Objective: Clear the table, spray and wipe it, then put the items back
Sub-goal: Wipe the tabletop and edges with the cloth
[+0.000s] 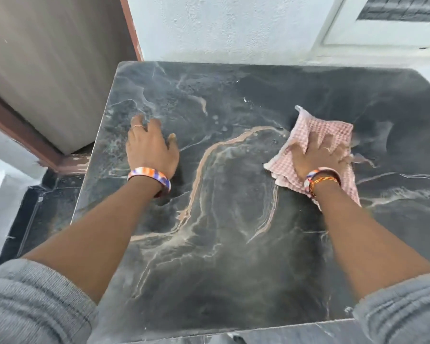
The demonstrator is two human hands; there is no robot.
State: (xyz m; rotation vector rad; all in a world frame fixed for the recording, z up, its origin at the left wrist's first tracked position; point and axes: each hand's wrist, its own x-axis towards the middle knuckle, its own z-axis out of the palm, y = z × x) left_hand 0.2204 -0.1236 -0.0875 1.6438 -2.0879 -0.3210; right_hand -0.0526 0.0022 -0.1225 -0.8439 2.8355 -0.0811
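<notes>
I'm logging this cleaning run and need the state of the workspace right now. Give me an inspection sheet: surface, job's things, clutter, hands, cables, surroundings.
Surface: dark marble table top with pale veins; droplets and wet smears toward the far side.
Job's things: pink checked cloth lying on the table at the right; no spray bottle in view.
Clutter: nothing seen on the table.
Hands: left hand rests flat on the table, fingers spread; right hand presses on the cloth, fingers spread. Both wrists carry coloured bands.
Cables: nothing seen.
Surroundings: white wall behind the table, a brown-framed door at the far left, dark floor below it.
</notes>
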